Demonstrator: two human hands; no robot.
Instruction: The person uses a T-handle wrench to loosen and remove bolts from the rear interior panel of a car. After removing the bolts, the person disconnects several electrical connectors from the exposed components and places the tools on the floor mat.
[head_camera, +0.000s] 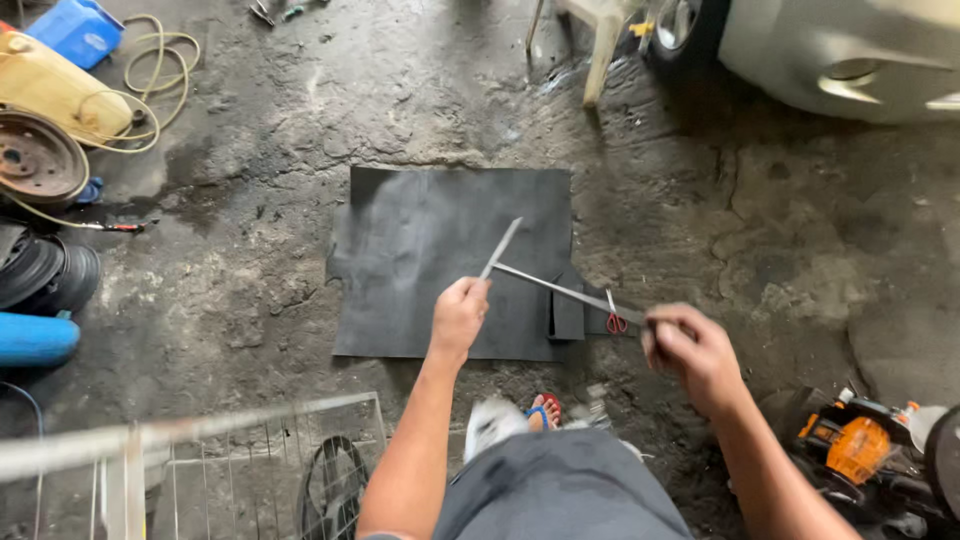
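My left hand grips a thin grey metal strip that points up and to the right over a dark rubber sheet lying flat on the concrete floor. My right hand holds the end of a longer metal strip that runs leftward to meet the first near my left fist. Small red-handled scissors lie at the sheet's right edge, under the long strip. A small cut flap of rubber sits beside them.
A rusty brake drum, yellow container, blue jug and coiled hose lie at left. A car stands at top right, an orange tool at bottom right, a wire rack at lower left.
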